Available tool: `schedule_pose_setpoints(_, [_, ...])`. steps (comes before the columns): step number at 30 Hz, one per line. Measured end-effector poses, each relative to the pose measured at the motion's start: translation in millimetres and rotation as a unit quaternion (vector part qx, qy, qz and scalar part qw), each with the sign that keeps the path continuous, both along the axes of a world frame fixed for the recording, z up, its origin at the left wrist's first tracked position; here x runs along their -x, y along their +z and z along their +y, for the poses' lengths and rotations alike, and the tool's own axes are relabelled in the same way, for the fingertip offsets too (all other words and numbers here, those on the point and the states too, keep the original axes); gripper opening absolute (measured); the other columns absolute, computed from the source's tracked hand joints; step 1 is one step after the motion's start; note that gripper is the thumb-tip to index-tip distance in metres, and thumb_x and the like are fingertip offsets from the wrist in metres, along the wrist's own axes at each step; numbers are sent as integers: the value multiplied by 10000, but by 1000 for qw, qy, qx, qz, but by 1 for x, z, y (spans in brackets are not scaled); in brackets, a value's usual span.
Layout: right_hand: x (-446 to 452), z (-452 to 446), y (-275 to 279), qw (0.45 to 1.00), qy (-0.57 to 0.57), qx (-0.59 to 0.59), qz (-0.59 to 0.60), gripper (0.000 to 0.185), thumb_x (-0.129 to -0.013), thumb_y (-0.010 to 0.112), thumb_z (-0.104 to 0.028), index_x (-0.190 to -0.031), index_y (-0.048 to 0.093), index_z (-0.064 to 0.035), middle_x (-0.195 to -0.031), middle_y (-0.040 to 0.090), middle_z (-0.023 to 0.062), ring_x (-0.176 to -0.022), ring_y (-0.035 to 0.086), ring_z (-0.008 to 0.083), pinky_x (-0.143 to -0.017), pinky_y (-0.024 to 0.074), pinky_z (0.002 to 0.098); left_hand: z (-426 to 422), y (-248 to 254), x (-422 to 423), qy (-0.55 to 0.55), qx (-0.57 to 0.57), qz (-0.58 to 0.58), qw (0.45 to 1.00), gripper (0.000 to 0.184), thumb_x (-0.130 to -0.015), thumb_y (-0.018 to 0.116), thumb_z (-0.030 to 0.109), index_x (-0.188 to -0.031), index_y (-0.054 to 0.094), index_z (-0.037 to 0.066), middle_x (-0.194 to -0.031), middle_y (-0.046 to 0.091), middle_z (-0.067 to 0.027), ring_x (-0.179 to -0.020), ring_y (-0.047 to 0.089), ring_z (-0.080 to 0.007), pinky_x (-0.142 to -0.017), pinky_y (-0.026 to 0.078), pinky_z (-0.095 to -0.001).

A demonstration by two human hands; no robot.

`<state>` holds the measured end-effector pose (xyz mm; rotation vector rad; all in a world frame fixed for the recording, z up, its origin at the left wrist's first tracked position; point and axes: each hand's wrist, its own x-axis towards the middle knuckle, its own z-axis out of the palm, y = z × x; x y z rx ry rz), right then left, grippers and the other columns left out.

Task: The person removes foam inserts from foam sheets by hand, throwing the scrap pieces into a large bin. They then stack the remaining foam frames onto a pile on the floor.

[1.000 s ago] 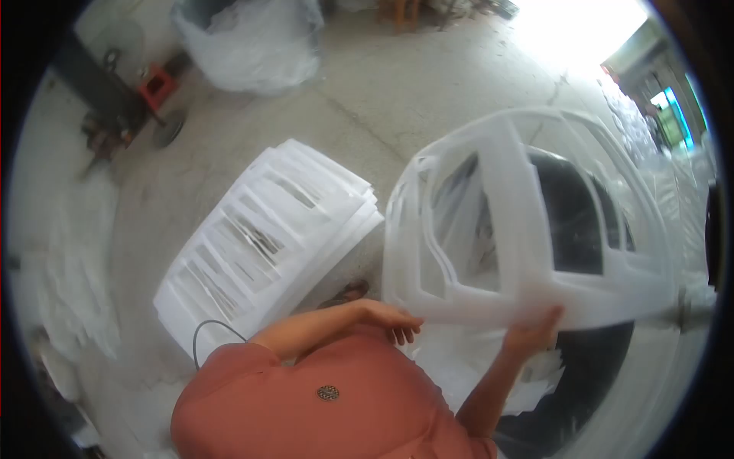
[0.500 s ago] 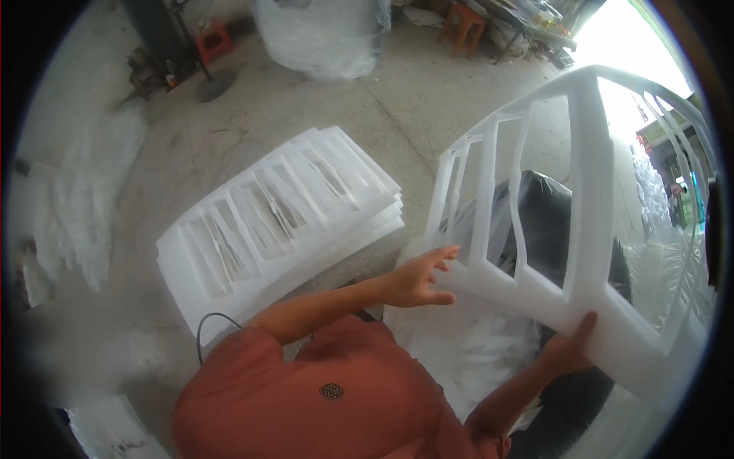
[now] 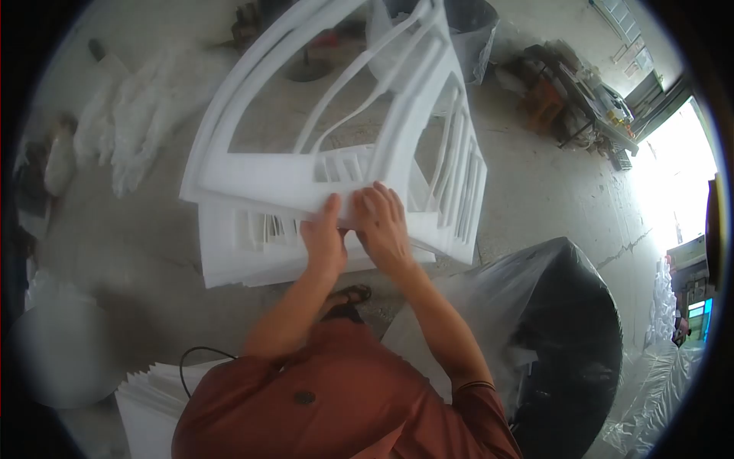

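Note:
A white foam sheet with cut-out openings [image 3: 260, 177] is held up in front of me, bent along its middle. My left hand [image 3: 325, 241] grips its near edge, thumb on top. Right beside it, my right hand [image 3: 380, 222] is closed on the same edge, fingers over the upper face. Beneath the held sheet lies a stack of similar white sheets [image 3: 218, 252], partly hidden by it.
To the right stands a black bin lined with clear plastic [image 3: 573, 329]. White sheets [image 3: 149, 409] lie at the lower left. Farther back are a plastic-lined container [image 3: 482, 38], an orange stool [image 3: 544, 103] and a cluttered table [image 3: 585, 99]. Plastic wrapping [image 3: 126, 130] hangs at the left.
The sheet has moved from above the bin at the right to over the stack. My left hand, open and apart before, now grips its edge beside my right hand. The view has turned right.

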<state>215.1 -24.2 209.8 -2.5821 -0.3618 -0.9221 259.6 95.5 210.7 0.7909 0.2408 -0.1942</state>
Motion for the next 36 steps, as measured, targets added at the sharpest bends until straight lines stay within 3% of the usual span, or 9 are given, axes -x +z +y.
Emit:
schedule_pose_setpoints(3, [-1, 18, -21, 986, 51, 11, 159, 772, -683, 790, -135, -1376, 457, -77, -1443, 341, 204, -1399, 229, 433, -1129, 221, 574, 56, -78, -49, 103, 29, 22, 994, 430, -865, 690, 116, -1242, 491, 60, -1143, 571, -88, -1031, 588, -231, -791, 536, -380])
schedule_pose_setpoints(10, [59, -65, -150, 913, -66, -34, 402, 658, -749, 776, -310, -1307, 540, -53, -1426, 369, 257, -1358, 276, 474, -1098, 294, 543, 229, -280, -106, 158, 21, 128, 979, 494, -841, 686, 88, -1288, 482, 36, -1200, 586, -123, -1084, 588, -266, -860, 520, -426])
schedule_pose_setpoints(15, [108, -108, -188, 860, -122, -75, 490, 632, -764, 770, -321, -1270, 556, -9, -1366, 438, 288, -1316, 349, 461, -1077, 336, 509, 323, -427, -117, 172, -175, 58, 968, 579, -799, 712, 91, -1313, 460, -1, -1212, 590, -167, -1115, 578, -327, -936, 488, -410])
schedule_pose_setpoints(18, [132, -119, -209, 842, -150, -121, 505, 631, -753, 779, -338, -1245, 572, 0, -1290, 514, 273, -1250, 435, 441, -1040, 382, 481, 338, -435, -116, 178, -267, 107, 941, 613, -791, 726, 126, -1329, 453, 17, -1231, 582, -185, -1144, 564, -363, -959, 476, -415])
schedule_pose_setpoints(22, [164, -107, -228, 803, -201, -206, 522, 635, -761, 770, -354, -1234, 573, 21, -1211, 579, 268, -1171, 523, 414, -984, 435, 453, 301, -341, -118, 222, -185, 431, 855, 464, -889, 629, 265, -1258, 489, 22, -1230, 585, -109, -1096, 581, -297, -893, 500, -431])
schedule_pose_setpoints(26, [198, -81, -250, 772, -224, -214, 555, 635, -792, 733, -374, -1254, 560, 27, -1234, 569, 276, -1165, 536, 408, -980, 442, 452, 280, -413, -109, 112, -559, 430, 700, 552, -839, 652, 273, -1270, 464, -16, -1207, 598, -207, -1078, 606, -358, -938, 485, -433])
schedule_pose_setpoints(29, [216, -55, -258, 737, -256, -247, 575, 630, -802, 722, -374, -1264, 555, 21, -1249, 562, 270, -1171, 531, 409, -988, 436, 452, 214, -405, -112, -124, -752, 209, 613, 578, -790, 669, 250, -1253, 479, -40, -1163, 600, -291, -1097, 598, -392, -961, 470, -422])
schedule_pose_setpoints(33, [231, -24, -267, 711, -309, -307, 552, 604, -827, 697, -365, -1281, 546, 2, -1263, 560, 252, -1188, 520, 400, -1000, 425, 444, 76, -362, -124, -500, -682, -79, 527, 519, -810, 663, 323, -1185, 566, -22, -1168, 622, -248, -1139, 573, -394, -953, 466, -442])
schedule_pose_setpoints(36, [230, -8, -250, 679, -380, -378, 502, 571, -857, 668, -360, -1294, 543, -15, -1277, 565, 222, -1203, 510, 384, -1022, 405, 430, -28, -342, -121, -581, -605, -300, 454, 490, -807, 665, 321, -1183, 588, 17, -1086, 656, -222, -1042, 626, -357, -901, 492, -412])
